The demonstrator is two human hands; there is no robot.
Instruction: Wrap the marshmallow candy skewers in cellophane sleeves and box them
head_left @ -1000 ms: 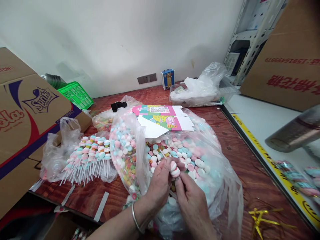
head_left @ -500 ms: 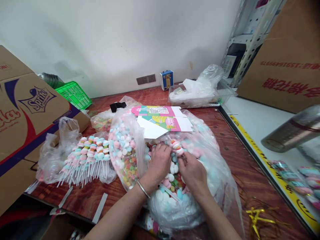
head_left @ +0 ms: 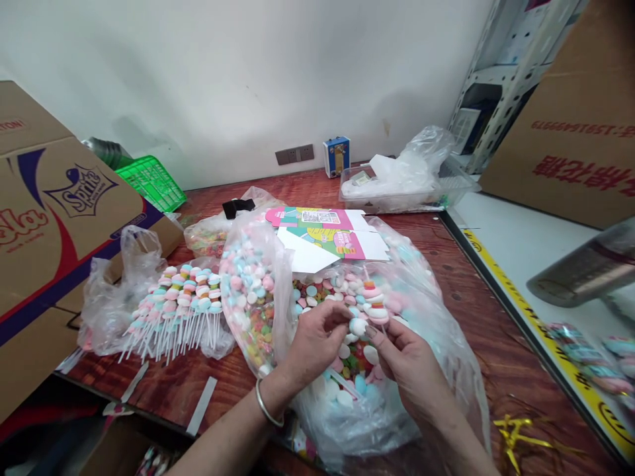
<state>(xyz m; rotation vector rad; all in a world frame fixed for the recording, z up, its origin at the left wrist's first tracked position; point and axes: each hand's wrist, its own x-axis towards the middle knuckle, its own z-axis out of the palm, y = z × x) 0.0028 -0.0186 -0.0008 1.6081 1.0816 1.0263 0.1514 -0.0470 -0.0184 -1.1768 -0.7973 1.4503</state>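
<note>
Right hand [head_left: 411, 357] pinching candy skewer [head_left: 376, 299]; left hand [head_left: 315, 338], grip unclear. Carton [head_left: 64, 241] reads "Sprite".

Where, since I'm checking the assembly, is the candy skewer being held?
In the head view, the candy skewer is right of centre, in the right hand, over the bag of sweets and below the printed card.

White wall [head_left: 248, 79] behind reddish wooden table [head_left: 461, 284]
</note>
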